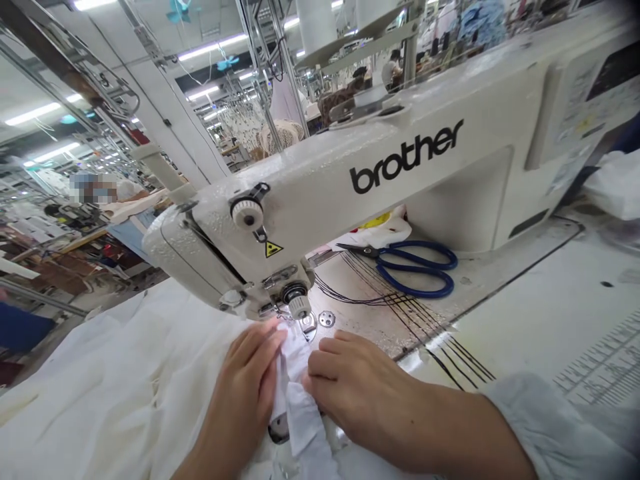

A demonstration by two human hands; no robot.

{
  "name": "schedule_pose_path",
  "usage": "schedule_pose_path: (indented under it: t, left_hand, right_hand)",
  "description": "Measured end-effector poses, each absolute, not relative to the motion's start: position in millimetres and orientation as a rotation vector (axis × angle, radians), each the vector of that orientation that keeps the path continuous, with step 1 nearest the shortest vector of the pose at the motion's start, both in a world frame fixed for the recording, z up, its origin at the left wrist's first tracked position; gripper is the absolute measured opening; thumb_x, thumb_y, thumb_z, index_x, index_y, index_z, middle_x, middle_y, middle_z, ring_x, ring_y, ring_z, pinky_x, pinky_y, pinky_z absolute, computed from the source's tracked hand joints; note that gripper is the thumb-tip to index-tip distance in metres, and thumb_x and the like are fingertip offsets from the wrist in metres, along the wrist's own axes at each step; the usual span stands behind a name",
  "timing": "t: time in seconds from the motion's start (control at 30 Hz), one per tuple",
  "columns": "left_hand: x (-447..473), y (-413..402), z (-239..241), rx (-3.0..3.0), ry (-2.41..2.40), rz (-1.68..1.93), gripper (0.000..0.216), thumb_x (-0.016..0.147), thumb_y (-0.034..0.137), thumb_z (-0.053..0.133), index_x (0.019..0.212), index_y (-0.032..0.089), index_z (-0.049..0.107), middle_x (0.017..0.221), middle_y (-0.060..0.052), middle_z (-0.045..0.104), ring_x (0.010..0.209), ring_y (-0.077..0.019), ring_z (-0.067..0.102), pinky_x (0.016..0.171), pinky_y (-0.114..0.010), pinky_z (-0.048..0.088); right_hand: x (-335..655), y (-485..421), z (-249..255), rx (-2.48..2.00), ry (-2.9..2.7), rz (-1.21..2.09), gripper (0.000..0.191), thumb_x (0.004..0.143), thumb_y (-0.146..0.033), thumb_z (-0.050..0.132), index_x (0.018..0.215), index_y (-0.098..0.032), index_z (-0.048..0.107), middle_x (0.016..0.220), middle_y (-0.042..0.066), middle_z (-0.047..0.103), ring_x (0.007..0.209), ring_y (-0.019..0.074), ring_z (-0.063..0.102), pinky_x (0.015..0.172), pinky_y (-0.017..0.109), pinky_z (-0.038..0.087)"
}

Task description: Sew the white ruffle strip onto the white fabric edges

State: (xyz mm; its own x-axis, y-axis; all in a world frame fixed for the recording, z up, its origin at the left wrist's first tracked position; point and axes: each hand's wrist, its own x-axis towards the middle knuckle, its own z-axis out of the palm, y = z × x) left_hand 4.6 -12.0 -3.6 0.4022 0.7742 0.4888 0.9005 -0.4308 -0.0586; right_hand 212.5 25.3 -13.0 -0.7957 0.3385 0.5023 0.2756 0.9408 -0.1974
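White woven cloth [100,380] is spread beneath a Brother industrial sewing machine [320,187] in a garment workshop, as seen from the head-worn view. The left hand [245,380] and right hand [360,393] are laid on a folded edge [295,400] of the cloth, with the fingers pressing down, neither clenched nor pinching, just short of the presser foot [300,308]. The cloth is judged light, soft and apt to slip, best held flat at the fold under the fingertips. Blue-handled scissors [415,267] and loose black threads [400,313] lie beyond the right fingers.
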Motion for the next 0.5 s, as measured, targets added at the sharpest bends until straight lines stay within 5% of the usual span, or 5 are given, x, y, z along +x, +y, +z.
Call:
schedule_pose_path:
  t: [0.17, 0.5]
  left_hand:
    - [19, -35, -2, -2.452, -1.454, -0.623, 0.03, 0.089, 0.01, 0.046, 0.115, 0.018, 0.059, 0.12, -0.006, 0.065, 0.115, -0.0113, 0.058, 0.102, -0.02, 0.045]
    - [19, -35, -5, -2.422, -1.47, -0.721, 0.029, 0.09, 0.011, 0.048, 0.113, 0.019, 0.064, 0.115, -0.005, 0.069, 0.108, -0.0119, 0.065, 0.098, -0.019, 0.049]
  right_hand:
    - [220, 15, -7, -0.397, -2.524, -0.083, 0.01, 0.083, -0.004, 0.058, 0.087, -0.008, 0.066, 0.079, 0.006, 0.062, 0.072, 0.021, 0.051, 0.068, 0.035, 0.041]
    - [220, 9, -6, -0.364, -2.513, -0.258, 0.019, 0.081, -0.005, 0.054, 0.092, -0.007, 0.069, 0.081, 0.008, 0.066, 0.068, 0.0218, 0.054, 0.064, 0.036, 0.045]
